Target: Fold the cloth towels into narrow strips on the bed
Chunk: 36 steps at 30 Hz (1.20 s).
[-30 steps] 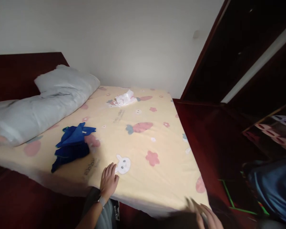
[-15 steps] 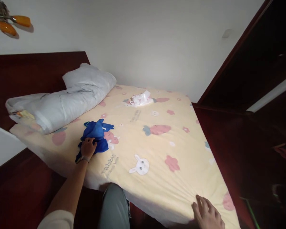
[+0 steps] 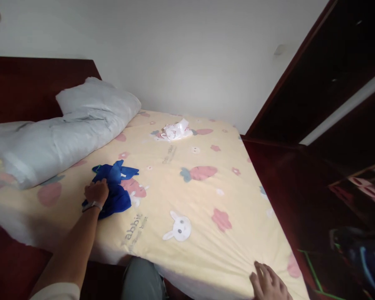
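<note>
My left hand (image 3: 96,193) is closed on the left side of a crumpled blue cloth (image 3: 116,200), which has a small white tag and lies on the bed. Its fingertips are partly hidden in the folds. My right hand (image 3: 269,283) rests on the yellow bed sheet (image 3: 187,200) near the front right corner. Its fingers are apart and hold nothing, and creases fan out in the sheet from under the fingertips. The sheet is printed with rabbits, carrots and flowers.
A bulky grey-white bundle in clear plastic (image 3: 71,133) lies along the dark headboard (image 3: 34,83). Toward the wall sits a crumpled white plastic bag (image 3: 176,130). My knee (image 3: 143,279) touches the bed's front edge. Shoe racks (image 3: 367,187) stand on the right.
The view has turned to the right, bringing more of the racks into sight. My left hand has curled more tightly into the blue cloth. My right hand stays on the sheet.
</note>
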Available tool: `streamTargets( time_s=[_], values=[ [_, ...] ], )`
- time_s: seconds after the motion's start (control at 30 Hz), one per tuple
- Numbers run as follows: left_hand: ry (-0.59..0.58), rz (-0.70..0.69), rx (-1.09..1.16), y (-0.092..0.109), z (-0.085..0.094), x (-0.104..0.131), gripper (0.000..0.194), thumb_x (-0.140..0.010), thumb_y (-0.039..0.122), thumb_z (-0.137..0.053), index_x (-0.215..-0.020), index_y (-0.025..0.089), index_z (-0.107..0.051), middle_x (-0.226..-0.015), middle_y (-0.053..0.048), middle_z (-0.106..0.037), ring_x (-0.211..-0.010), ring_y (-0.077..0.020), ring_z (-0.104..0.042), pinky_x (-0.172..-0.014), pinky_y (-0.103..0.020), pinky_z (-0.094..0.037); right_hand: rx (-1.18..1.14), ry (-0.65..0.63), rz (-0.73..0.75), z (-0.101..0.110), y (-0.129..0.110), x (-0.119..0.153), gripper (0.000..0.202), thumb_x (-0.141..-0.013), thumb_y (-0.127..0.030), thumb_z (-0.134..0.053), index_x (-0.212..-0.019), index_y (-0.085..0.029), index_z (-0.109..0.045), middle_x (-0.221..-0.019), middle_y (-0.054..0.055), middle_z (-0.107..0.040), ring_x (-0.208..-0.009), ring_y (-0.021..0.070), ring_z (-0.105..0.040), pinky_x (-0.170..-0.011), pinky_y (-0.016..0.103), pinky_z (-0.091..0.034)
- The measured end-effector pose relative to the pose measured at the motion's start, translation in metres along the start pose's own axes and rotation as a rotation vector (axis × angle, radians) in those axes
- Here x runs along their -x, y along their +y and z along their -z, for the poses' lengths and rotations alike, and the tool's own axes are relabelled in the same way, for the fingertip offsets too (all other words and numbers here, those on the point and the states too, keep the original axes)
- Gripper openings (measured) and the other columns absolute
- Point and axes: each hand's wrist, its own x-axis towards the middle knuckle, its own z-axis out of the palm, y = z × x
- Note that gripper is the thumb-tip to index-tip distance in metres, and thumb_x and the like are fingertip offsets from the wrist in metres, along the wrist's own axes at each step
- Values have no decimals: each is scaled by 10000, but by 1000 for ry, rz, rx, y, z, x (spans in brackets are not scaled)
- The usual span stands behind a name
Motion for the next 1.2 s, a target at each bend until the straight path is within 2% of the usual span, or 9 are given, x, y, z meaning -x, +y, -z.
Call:
streamTargets(
  time_s=[0.2, 0.37, 0.43, 0.5, 0.6, 0.7, 0.8, 0.93, 1.2],
  values=[
    [452, 8, 273, 19, 75, -23, 425, -998, 338, -297, -1043, 79, -632, -898, -128, -638, -889, -272, -543, -815, -410, -401, 12, 41, -25, 5, -15, 1, 525, -859, -480, -352, -1241, -259, -638, -1296, 103, -600, -1147, 327, -565, -938, 501, -463],
    [727, -170, 738, 86, 164, 5, 355, -999, 379, -397, -1051, 111, -624, -1096, -151, -633, -1090, -269, -537, -988, -447, -383, -12, 23, -49, 15, -24, 0, 497, -885, -453, -344, -1255, -260, -614, -1314, 89, -577, -1185, 310, -530, -978, 500, -441],
    [696, -245, 909, 129, 183, 46, 328, -998, 382, -416, -1025, 124, -616, -1128, -159, -619, -1123, -261, -537, -988, -425, -404, -45, 4, -94, 24, -31, -3, 476, -875, -426, -369, -1244, -247, -611, -1316, 101, -568, -1180, 326, -532, -967, 523, -448],
    [483, -367, 1053, 177, 188, 107, 304, -1011, 356, -394, -996, 147, -614, -1000, -113, -654, -977, -218, -594, -894, -375, -463, -148, -30, -105, 39, -46, -5, 438, -863, -415, -413, -1189, -216, -628, -1256, 130, -593, -1140, 341, -562, -954, 539, -461],
    [169, -571, 1139, 241, 179, 223, 287, -1012, 323, -374, -923, 225, -628, -843, -54, -663, -812, -192, -629, -760, -328, -510, -520, -75, 109, 72, -80, 4, 428, -862, -413, -498, -1230, -218, -598, -1240, 131, -601, -1159, 307, -585, -1001, 484, -475],
    [3, -844, 1059, 273, 168, 328, 239, -990, 264, -418, -977, 280, -656, -882, -53, -672, -860, -209, -646, -787, -353, -528, -832, -67, 343, 108, -113, 25, 538, -862, -300, -542, -1396, -272, -481, -1440, 104, -475, -1334, 254, -477, -1089, 419, -432],
    [-30, -833, 1050, 270, 162, 383, 253, -973, 216, -430, -1059, 296, -655, -903, -67, -680, -856, -227, -660, -760, -373, -543, -904, -184, 442, 137, -125, 48, 382, -870, -214, -526, -1231, -254, -643, -1278, 104, -619, -1221, 251, -576, -1054, 416, -469],
    [-50, -774, 1081, 247, 159, 389, 220, -980, 236, -446, -1094, 289, -627, -919, -57, -699, -846, -221, -671, -749, -366, -548, -928, -274, 430, 169, -120, 66, 302, -941, -276, -501, -1170, -222, -691, -1134, 120, -707, -1079, 267, -657, -981, 439, -517],
    [177, -513, 1092, 227, 166, 379, 188, -863, 159, -531, -1012, 238, -614, -1145, -115, -634, -1103, -276, -617, -948, -463, -508, -991, 55, 438, 262, -119, 74, 301, -971, -266, -468, -1175, -229, -685, -1136, 101, -712, -1048, 220, -677, -906, 330, -557]
  ],
)
